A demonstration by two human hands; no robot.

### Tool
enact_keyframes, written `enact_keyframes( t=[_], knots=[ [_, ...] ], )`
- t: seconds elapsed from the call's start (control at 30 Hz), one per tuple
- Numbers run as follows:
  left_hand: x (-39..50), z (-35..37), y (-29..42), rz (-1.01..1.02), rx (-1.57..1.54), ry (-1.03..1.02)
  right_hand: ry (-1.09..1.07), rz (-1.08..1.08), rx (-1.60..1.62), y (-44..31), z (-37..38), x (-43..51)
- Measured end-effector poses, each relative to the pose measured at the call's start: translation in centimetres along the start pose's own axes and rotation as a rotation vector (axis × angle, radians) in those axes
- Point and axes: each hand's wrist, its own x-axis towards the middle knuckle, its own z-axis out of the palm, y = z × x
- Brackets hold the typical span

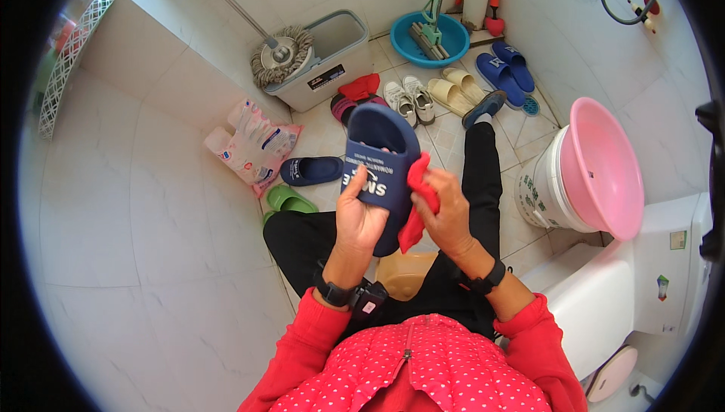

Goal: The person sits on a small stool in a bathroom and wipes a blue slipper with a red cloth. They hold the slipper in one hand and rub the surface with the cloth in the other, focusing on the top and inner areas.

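Observation:
A navy blue slide slipper [380, 157] with white lettering on its strap is held up in front of me. My left hand [360, 216] grips it by the strap, thumb on top and some fingers inside the foot opening. In my right hand [446, 208] is a crumpled red cloth [418, 208], which lies against the slipper's right side edge. A second navy slipper [312, 170] rests on the tiled floor to the left, beside a green slipper [290, 200]. Between my legs, a tan plastic stool or basin [406, 273] is partly hidden.
Beyond stand a grey mop bucket [323, 80] with a spin mop, a blue basin [430, 38] with a sponge mop, white shoes [409, 99], cream slippers [456, 92] and blue slippers [504, 75]. At right are a white bucket [541, 185], a pink basin [609, 180] and a toilet [595, 293].

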Motion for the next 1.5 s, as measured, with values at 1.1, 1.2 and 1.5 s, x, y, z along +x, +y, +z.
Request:
enact_keyframes(
  t=[1.1,1.2,1.5],
  knots=[
    [2.3,1.0,3.1,0.266,-0.072,0.125,-0.734,-0.402,-0.205,-4.4,5.3,-3.1],
    [2.4,0.3,4.7,0.201,-0.104,-0.050,-0.885,-0.249,0.098,-3.6,2.8,-3.6],
    [1.4,-1.2,3.1,0.112,-0.152,0.005,0.007,0.102,0.085,-3.1,0.2,2.3]
  ],
)
